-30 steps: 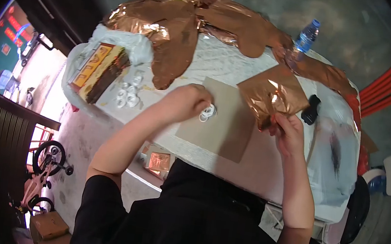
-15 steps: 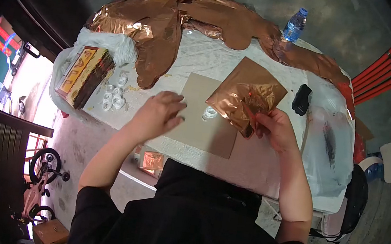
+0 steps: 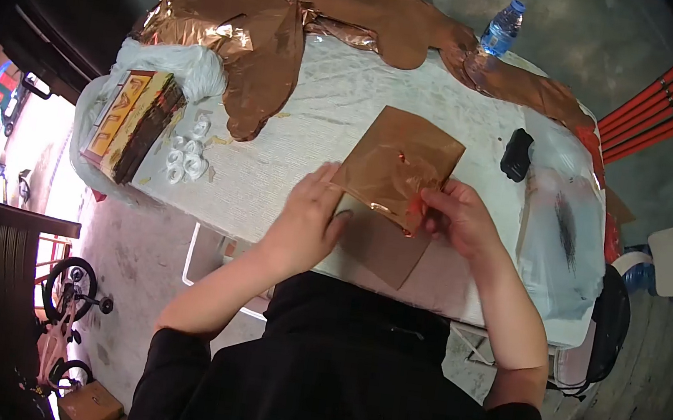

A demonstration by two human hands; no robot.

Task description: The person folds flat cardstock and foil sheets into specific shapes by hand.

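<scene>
My left hand (image 3: pixel 308 219) is closed at the left edge of a grey-brown sheet of card (image 3: pixel 379 253), its thumb bent along the near side. Over the card lies a folded copper foil piece (image 3: pixel 402 155), smooth at the far end and crumpled at the near corner, with small red spots. The thumb and fingers of my right hand (image 3: pixel 463 219) pinch that crumpled right corner, where a reddish tint shows. The foil covers most of the card's far part.
Large copper foil shapes (image 3: pixel 266 67) spread along the table's far edge. At left are a yellow-and-brown stack (image 3: pixel 132 126) and several white rolls (image 3: pixel 186 160). A water bottle (image 3: pixel 502 30), a black object (image 3: pixel 517 155) and clear plastic bags (image 3: pixel 564 238) lie farther right.
My left hand has come right and closed at the card. The foil piece has shifted left over the card, covering the white rings there. The view has shifted slightly.
</scene>
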